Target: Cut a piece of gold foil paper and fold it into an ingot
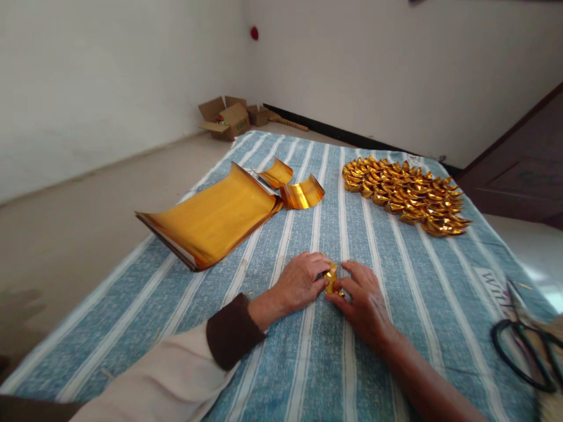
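A small folded piece of gold foil paper [331, 278] is between my two hands, low over the striped cloth. My left hand [303, 278] grips its left side, with thumb and fingers closed on it. From the right, my right hand [361, 294] pinches the paper's lower right edge between thumb and finger. Beyond my left hand lies a stack of large gold foil sheets [220, 214], its corners curling up. Two smaller curled foil pieces, a nearer one [303, 194] and a farther one [278, 173], rest by its far end.
Rows of folded gold foil ingots [402, 193] cover the far right of the blue-and-white striped cloth [264, 293]. Black-handled scissors [523, 351] lie at the right edge. Beyond the table, an open cardboard box [226, 117] sits on the floor by the wall.
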Demonstrator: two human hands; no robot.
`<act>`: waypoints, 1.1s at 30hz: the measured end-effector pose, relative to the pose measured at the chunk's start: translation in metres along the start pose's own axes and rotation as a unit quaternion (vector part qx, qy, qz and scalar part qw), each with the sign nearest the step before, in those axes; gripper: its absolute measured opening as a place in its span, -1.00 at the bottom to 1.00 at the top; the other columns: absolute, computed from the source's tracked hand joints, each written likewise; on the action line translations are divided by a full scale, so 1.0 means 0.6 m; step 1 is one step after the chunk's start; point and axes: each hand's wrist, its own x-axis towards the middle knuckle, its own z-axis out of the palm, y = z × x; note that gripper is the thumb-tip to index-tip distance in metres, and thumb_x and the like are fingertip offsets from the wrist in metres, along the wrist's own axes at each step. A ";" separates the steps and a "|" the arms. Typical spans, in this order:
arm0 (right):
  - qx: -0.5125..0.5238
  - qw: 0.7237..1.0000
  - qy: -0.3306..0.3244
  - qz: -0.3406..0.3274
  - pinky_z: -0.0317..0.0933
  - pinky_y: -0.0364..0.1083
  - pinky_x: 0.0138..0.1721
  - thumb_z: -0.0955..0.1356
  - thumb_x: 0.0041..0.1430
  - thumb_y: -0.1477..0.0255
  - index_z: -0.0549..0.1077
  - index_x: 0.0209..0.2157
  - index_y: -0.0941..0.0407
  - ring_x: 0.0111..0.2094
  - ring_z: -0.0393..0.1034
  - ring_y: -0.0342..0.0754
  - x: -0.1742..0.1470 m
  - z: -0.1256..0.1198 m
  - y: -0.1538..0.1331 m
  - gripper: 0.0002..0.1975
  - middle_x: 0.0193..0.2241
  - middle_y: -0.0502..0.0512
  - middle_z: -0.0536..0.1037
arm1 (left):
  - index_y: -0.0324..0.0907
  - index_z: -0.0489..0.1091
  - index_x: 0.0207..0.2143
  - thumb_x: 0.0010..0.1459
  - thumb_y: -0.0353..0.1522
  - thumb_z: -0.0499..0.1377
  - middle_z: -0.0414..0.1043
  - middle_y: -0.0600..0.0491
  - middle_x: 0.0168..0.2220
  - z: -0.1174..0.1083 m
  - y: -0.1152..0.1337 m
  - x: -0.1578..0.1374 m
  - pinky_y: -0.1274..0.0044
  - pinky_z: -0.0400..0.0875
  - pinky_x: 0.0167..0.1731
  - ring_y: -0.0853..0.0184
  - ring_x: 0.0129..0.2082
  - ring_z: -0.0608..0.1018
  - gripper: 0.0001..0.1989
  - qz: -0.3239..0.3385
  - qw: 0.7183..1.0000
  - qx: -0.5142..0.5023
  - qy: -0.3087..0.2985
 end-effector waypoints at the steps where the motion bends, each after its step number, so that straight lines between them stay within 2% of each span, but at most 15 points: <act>1: 0.001 1.000 0.002 0.004 0.21 0.22 0.00 0.41 0.14 0.31 0.48 -0.38 0.06 0.03 0.30 0.19 0.000 0.000 0.000 -0.88 -0.03 0.21 0.45 | -0.17 0.44 -0.24 0.21 -0.41 0.14 0.52 0.01 -0.15 0.001 -0.001 0.000 0.35 0.33 -0.04 0.23 -0.07 0.50 -0.90 0.002 1.000 0.000 -0.002; 12: 0.024 0.999 0.010 0.042 0.20 0.15 -0.02 0.46 0.06 0.35 0.50 -0.38 0.05 -0.05 0.34 0.12 0.006 0.005 -0.006 -0.90 -0.07 0.16 0.45 | -0.17 0.49 -0.27 0.14 -0.44 0.19 0.55 0.03 -0.14 -0.003 -0.003 0.000 0.38 0.34 -0.01 0.26 -0.07 0.51 -0.89 0.000 1.000 -0.015 0.022; 16: 0.028 0.998 0.024 0.047 0.18 0.15 -0.02 0.48 0.03 0.36 0.50 -0.40 0.04 -0.06 0.34 0.12 0.008 0.007 -0.007 -0.89 -0.09 0.14 0.46 | -0.14 0.53 -0.33 0.11 -0.50 0.13 0.57 0.07 -0.18 -0.010 -0.004 0.005 0.42 0.36 0.00 0.30 -0.08 0.53 -0.81 -0.024 0.998 -0.057 0.019; 20: 0.031 0.998 0.017 0.045 0.18 0.12 -0.03 0.49 0.02 0.40 0.50 -0.41 0.05 -0.08 0.34 0.10 0.009 0.007 -0.008 -0.89 -0.10 0.13 0.46 | -0.16 0.53 -0.36 0.07 -0.54 0.09 0.58 0.09 -0.24 -0.015 -0.003 0.013 0.50 0.40 -0.08 0.35 -0.17 0.56 -0.76 -0.051 0.997 -0.059 0.021; 23: 0.033 0.998 0.012 0.047 0.17 0.11 -0.03 0.49 0.02 0.41 0.49 -0.41 0.05 -0.08 0.33 0.10 0.010 0.007 -0.008 -0.89 -0.11 0.12 0.46 | -0.16 0.53 -0.39 0.02 -0.54 0.11 0.56 0.11 -0.29 -0.016 0.003 0.020 0.54 0.40 -0.14 0.37 -0.23 0.55 -0.78 -0.090 0.995 -0.038 0.030; 29: 0.035 0.998 0.027 0.042 0.16 0.09 -0.05 0.48 0.04 0.39 0.49 -0.41 0.05 -0.10 0.32 0.09 0.011 0.012 -0.009 -0.90 -0.12 0.12 0.46 | -0.24 0.47 -0.40 -0.03 -0.45 0.21 0.46 0.03 -0.37 -0.016 0.015 0.036 0.52 0.34 -0.30 0.32 -0.35 0.48 -0.92 -0.229 0.970 0.038 0.074; 33: 0.032 0.998 0.034 0.030 0.17 0.07 -0.07 0.46 0.07 0.37 0.48 -0.39 0.07 -0.12 0.33 0.08 0.012 0.016 -0.007 -0.89 -0.15 0.13 0.47 | -0.24 0.47 -0.39 -0.07 -0.39 0.26 0.45 0.07 -0.47 -0.017 0.018 0.048 0.53 0.29 -0.40 0.30 -0.41 0.49 -0.86 -0.280 0.957 0.053 0.052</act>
